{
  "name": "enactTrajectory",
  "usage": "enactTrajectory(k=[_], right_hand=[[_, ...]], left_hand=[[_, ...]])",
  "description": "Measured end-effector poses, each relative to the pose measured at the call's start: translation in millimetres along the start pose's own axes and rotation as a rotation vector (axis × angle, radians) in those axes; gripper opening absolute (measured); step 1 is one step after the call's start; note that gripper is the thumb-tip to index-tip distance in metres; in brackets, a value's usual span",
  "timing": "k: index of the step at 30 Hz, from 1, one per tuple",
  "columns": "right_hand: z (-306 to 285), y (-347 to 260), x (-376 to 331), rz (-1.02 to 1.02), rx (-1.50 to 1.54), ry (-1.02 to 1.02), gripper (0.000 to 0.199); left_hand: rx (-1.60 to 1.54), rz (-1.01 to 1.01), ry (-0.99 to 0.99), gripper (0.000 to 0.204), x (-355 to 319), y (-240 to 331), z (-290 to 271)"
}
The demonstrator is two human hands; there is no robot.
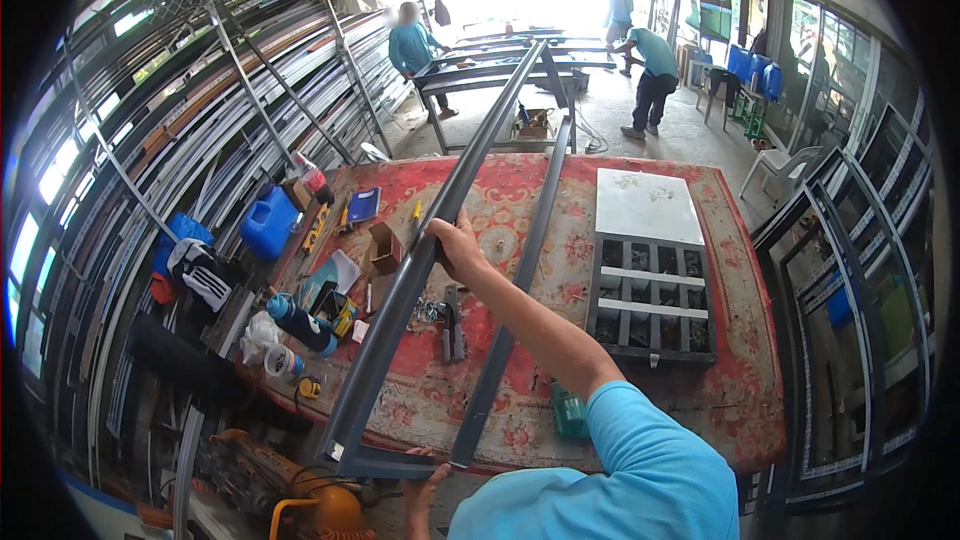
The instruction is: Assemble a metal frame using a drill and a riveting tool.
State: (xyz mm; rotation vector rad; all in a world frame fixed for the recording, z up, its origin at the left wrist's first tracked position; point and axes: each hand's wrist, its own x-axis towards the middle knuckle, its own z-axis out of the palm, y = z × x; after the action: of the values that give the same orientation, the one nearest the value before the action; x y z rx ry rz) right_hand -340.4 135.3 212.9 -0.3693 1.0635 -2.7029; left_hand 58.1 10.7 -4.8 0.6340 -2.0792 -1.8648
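Note:
A long, narrow dark grey metal frame (400, 297) slants from the near left up across the red patterned table covering (545, 380), reaching toward the far workbench. My right hand (460, 248) is closed round its left long rail about midway, with my arm stretched forward over the frame. At the near short end, my left hand (424, 488) grips the end bar by the corner; some of its fingers are hidden. Small loose metal pieces (430, 313) and a dark grey metal part (454, 328) lie on the covering between the two rails.
A compartment box (652, 305) with its white lid open sits on the right. A blue bottle (300, 325), a small carton (383, 248) and a blue jug (270, 223) stand left. Racked metal profiles (150, 150) line the left side. Several people in blue shirts (652, 52) are beyond.

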Motion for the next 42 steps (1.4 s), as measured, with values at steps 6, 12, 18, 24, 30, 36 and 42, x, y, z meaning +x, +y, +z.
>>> enactTrajectory(k=[6,12,18,24,30,36,42], right_hand=[[-7,-7,4,-0.011,0.034,-0.012,0.04],[-8,-2,4,0.005,0.046,-0.011,0.042],[-20,-1,6,0.012,0.013,0.04,0.044],[-18,2,7,-0.005,0.042,0.027,0.045],[-22,2,7,-0.03,0.035,0.002,0.044],[-18,-3,4,-0.025,0.054,0.03,0.04],[-14,-9,2,-0.039,0.04,-0.007,0.041]], left_hand=[[-0.106,0.018,-0.012,0.058,5,2,11],[-0.085,0.052,-0.013,0.058,7,-17,2],[-0.042,0.067,0.013,0.057,6,-5,11],[-0.095,0.042,0.005,0.057,7,-16,5],[0.059,0.076,-0.009,0.053,10,-14,-1],[-0.152,0.088,-0.015,0.055,14,1,8],[-0.149,0.098,0.007,0.057,20,-30,0]])
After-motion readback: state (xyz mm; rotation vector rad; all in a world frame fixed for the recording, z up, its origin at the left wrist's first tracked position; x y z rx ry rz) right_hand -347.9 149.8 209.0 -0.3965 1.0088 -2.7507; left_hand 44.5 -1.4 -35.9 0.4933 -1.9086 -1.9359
